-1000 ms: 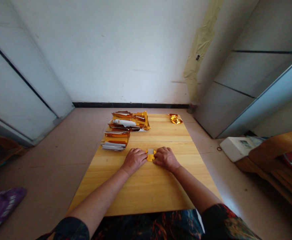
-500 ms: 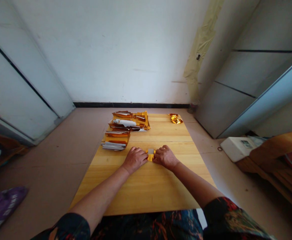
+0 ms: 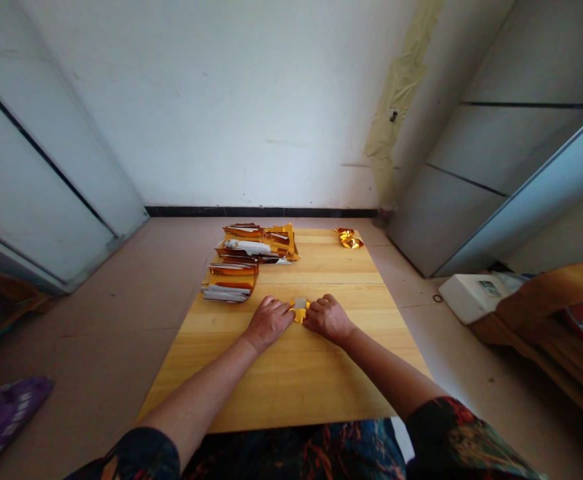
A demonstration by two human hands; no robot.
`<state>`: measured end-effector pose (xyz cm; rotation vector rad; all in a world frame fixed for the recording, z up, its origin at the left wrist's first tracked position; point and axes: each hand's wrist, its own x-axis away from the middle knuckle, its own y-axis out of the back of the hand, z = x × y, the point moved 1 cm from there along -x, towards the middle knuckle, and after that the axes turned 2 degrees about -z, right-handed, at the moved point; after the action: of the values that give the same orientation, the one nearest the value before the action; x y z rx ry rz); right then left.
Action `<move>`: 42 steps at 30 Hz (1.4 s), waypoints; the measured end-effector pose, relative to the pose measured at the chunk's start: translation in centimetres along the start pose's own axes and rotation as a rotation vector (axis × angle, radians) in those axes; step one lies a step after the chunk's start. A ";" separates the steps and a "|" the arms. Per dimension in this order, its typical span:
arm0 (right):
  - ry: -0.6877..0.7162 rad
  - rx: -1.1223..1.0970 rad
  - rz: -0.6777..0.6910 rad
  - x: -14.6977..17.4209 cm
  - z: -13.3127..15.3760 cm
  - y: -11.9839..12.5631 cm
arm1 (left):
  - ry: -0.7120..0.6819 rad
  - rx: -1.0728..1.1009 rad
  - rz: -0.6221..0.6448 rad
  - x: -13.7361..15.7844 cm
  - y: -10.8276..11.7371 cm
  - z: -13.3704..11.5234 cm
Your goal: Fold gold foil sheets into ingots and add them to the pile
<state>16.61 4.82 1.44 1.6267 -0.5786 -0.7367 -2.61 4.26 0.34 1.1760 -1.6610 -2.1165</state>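
Note:
Between my two hands, on the wooden table (image 3: 291, 387), lies a small piece of gold foil paper (image 3: 300, 314) with a greyish-white patch at its far side. My left hand (image 3: 270, 323) has its fingers curled onto the foil's left edge. On the right edge, my right hand (image 3: 328, 319) closes its fingers in the same way; the fingertips of both are partly hidden. Stacks of folded gold foil sheets (image 3: 234, 277) with pale edges lie beyond my left hand. Behind them is a larger spread of gold foil and white paper (image 3: 281, 240).
A crumpled or folded shiny gold foil piece (image 3: 350, 239) rests at the table's far right corner. A white wall (image 3: 251, 113) stands behind, a grey cabinet (image 3: 471, 153) at the right. A white box (image 3: 466, 297) and a purple bag (image 3: 11, 417) are off to the sides.
Both hands stay at the foil paper with almost the same grip. Its near edge looks slightly more creased. The view has shifted a little.

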 end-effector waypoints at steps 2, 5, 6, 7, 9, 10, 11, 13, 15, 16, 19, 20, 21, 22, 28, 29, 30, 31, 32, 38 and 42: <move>-0.003 -0.005 0.045 -0.3 0.0 0.6 | -0.002 0.000 -0.010 0.0 0.0 0.0; 0.018 0.010 0.084 -0.9 -0.1 1.2 | 0.008 0.006 -0.032 0.1 -0.1 0.1; 0.024 0.017 0.081 -1.0 -0.1 1.2 | 0.014 0.009 -0.040 0.1 -0.2 0.1; 0.030 0.023 0.069 -1.0 -0.1 1.1 | 0.022 0.012 -0.044 0.2 -0.2 0.0; 0.042 0.028 0.027 -0.9 -0.1 0.6 | 0.035 0.017 -0.041 0.2 -0.2 0.0; 0.047 0.029 0.004 -0.7 -0.1 0.3 | 0.041 0.019 -0.034 0.2 -0.2 0.0; 0.051 0.031 -0.019 -0.5 -0.1 0.0 | 0.045 0.021 -0.027 0.2 -0.2 -0.1; 0.061 0.037 -0.063 -0.1 0.0 -0.5 | 0.053 0.026 -0.017 0.1 -0.1 -0.1; 0.077 0.041 -0.099 0.1 0.1 -0.9 | 0.058 0.035 -0.004 0.1 0.0 -0.1; 0.087 0.041 -0.115 0.2 0.1 -1.0 | 0.061 0.041 0.004 0.1 0.0 -0.1; 0.097 0.038 -0.163 0.4 0.2 -1.3 | 0.079 0.064 0.023 0.1 0.1 -0.2; 0.092 0.036 -0.177 0.4 0.2 -1.4 | 0.086 0.072 0.025 0.1 0.1 -0.2; 0.085 0.033 -0.189 0.4 0.2 -1.5 | 0.095 0.078 0.024 0.1 0.1 -0.2; 0.077 0.031 -0.199 0.4 0.2 -1.6 | 0.103 0.084 0.025 0.1 0.2 -0.2; 0.024 0.023 -0.233 0.4 0.3 -1.5 | 0.133 0.125 0.032 -0.1 0.7 -0.5; 0.017 0.021 -0.229 0.4 0.3 -1.4 | 0.135 0.134 0.030 -0.1 0.7 -0.5; 0.009 0.019 -0.225 0.5 0.3 -1.3 | 0.138 0.139 0.028 -0.1 0.7 -0.6; 0.002 0.015 -0.220 0.5 0.3 -1.2 | 0.140 0.141 0.025 -0.1 0.7 -0.6; -0.005 0.011 -0.215 0.5 0.3 -1.1 | 0.143 0.138 0.021 -0.1 0.6 -0.7; -0.023 -0.017 -0.179 0.6 0.5 -0.5 | 0.150 0.079 -0.026 0.0 -0.2 -0.7; -0.062 -0.026 -0.176 0.6 0.6 -0.4 | 0.133 0.046 -0.052 0.0 -0.8 -0.6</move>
<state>16.60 4.04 0.91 1.6494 -0.4710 -0.9232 -1.96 4.14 -0.39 1.3564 -1.6457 -1.9906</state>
